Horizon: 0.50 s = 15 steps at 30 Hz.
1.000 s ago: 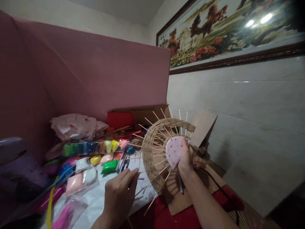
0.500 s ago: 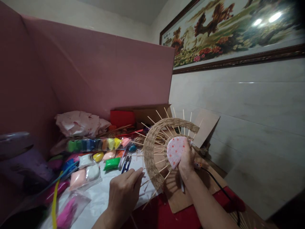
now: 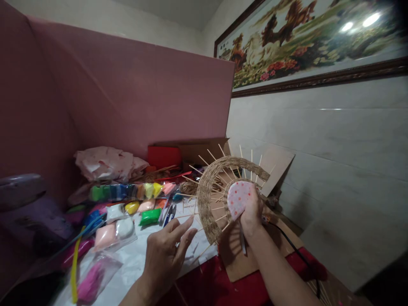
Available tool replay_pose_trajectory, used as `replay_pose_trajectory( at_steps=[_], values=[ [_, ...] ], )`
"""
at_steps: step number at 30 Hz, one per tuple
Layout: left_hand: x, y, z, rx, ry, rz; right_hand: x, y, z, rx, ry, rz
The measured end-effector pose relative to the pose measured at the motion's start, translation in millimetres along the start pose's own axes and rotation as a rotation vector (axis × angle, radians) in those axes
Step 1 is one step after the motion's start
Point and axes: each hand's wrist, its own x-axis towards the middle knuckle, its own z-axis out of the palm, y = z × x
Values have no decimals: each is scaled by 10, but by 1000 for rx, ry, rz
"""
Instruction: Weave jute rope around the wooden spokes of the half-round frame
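Woven fan (image 3: 204, 195) held; left hand (image 3: 165, 251) now spread wider.

Place: you are in what looks like a room at home, used as a craft corner. Domestic signs around you: one large framed picture (image 3: 306, 42), horses and flowers, hung on a pale, glossy wall (image 3: 321, 136). Craft signs before you: white sheeting (image 3: 137, 260), spread flat; bright packets (image 3: 150, 216), many colours, bagged; snips (image 3: 167, 216), one pair; coiled cord (image 3: 189, 187); brown cardboard (image 3: 236, 267); your woven piece (image 3: 204, 197), curved, strung on thin sticks.
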Motion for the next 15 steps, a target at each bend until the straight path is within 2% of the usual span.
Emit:
replay_pose_trajectory(
  at_steps=[5, 8, 11, 15],
  values=[
    [1, -42, 10, -428, -41, -244, 118, 109, -35, -7, -71, 29],
    [-11, -65, 43, -632, -92, -341, 128, 125, -40, -1, -82, 68],
    [-21, -45, 75, -761, -134, -393, 111, 113, -35, 20, -89, 116],
    [-25, 0, 112, -877, -122, -524, 97, 94, -26, 56, -77, 141]
  ],
)
